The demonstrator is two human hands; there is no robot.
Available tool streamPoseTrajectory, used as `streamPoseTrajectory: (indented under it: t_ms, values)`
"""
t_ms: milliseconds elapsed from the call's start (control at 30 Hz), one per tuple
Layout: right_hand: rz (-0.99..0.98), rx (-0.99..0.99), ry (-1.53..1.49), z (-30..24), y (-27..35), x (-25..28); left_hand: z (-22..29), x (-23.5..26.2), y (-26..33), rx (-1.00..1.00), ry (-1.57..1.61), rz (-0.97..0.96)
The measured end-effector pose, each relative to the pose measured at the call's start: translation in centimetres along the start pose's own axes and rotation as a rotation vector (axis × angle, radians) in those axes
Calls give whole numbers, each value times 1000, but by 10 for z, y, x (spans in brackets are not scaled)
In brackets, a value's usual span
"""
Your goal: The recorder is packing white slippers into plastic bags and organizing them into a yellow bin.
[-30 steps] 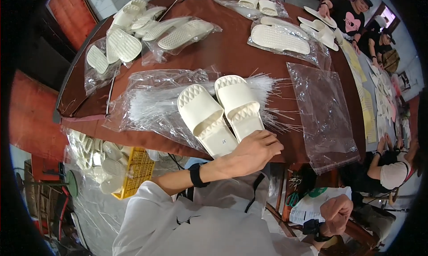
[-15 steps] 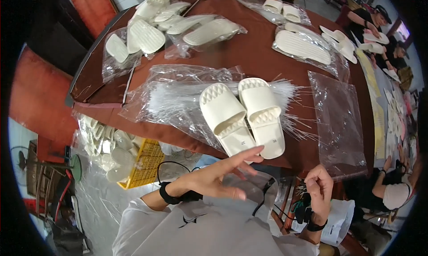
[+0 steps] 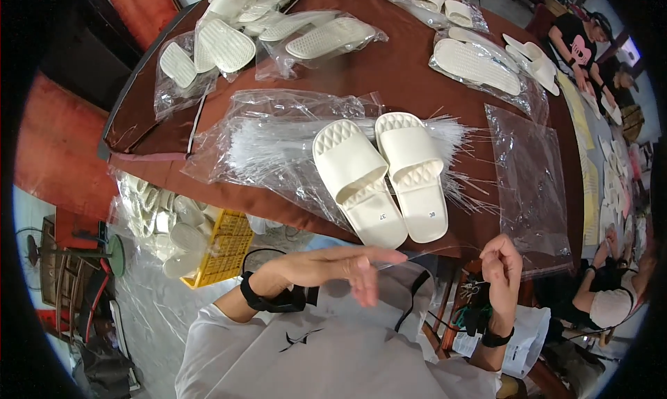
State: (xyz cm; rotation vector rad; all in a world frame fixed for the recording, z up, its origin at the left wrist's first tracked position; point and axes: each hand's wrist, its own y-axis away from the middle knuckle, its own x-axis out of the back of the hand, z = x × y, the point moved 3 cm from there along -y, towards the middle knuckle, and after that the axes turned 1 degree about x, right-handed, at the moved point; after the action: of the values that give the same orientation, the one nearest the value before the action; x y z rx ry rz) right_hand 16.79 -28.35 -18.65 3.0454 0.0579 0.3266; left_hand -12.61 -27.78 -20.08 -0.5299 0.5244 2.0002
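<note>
Nearest, below the tabletop (image 3: 389,72) edge, the left hand (image 3: 333,268) lies flat, fingers stretched out toward 3 o'clock, while the right hand (image 3: 501,263) pinches shut; a thin clear plastic strip (image 3: 424,256) runs between them. At 12 o'clock from the hands, a pair of cream slippers (image 3: 381,174) rests on a bundle of clear strips (image 3: 278,145), heels at the edge. At 2 o'clock lies a flat clear bag (image 3: 531,183). Farther off, bagged slippers (image 3: 479,62) ring bare brown surface.
</note>
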Motion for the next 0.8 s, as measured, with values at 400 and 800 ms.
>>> streamPoseTrajectory:
  t_ms: [400, 800]
  values:
    - [74, -1, -41, 17, -20, 12, 21, 29, 37, -113, -223, 484]
    - [-144, 27, 76, -35, -1, -19, -36, -15, -9, -139, 550, -25]
